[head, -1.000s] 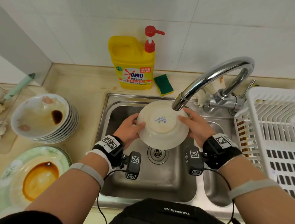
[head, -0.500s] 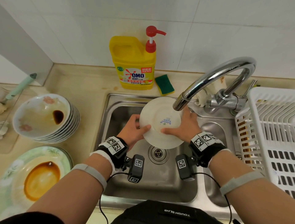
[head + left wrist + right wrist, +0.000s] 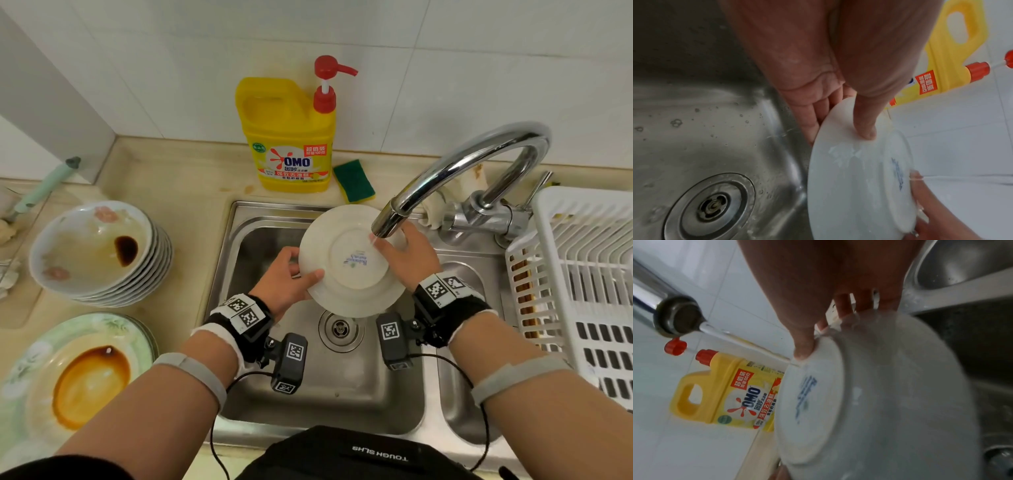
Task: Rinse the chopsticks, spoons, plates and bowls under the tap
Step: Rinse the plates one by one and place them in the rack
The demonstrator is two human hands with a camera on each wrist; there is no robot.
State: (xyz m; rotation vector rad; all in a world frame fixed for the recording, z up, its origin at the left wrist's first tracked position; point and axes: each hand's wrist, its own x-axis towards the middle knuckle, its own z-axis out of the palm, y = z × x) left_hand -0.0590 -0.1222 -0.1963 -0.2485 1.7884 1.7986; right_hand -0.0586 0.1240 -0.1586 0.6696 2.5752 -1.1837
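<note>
Round white ceramic plate (image 3: 349, 260) being held underside-up over steel sink (image 3: 260, 240), under chrome tap (image 3: 445, 178). Left hand (image 3: 284, 284) pinching rim, thumb on top, fingers beneath. Right hand (image 3: 409, 260), a second ago at far rim, now sliding across base, thumb rubbing. Underside rinse underway; dirty stacks still waiting on worktop (image 3: 191, 178).

One white plate (image 3: 346, 270), two dirty stacks, one detergent bottle (image 3: 291, 137), one sponge (image 3: 354, 180).

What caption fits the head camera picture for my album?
Both hands, left hand and right hand, hold a white plate bottom-up under the running tap.
</note>
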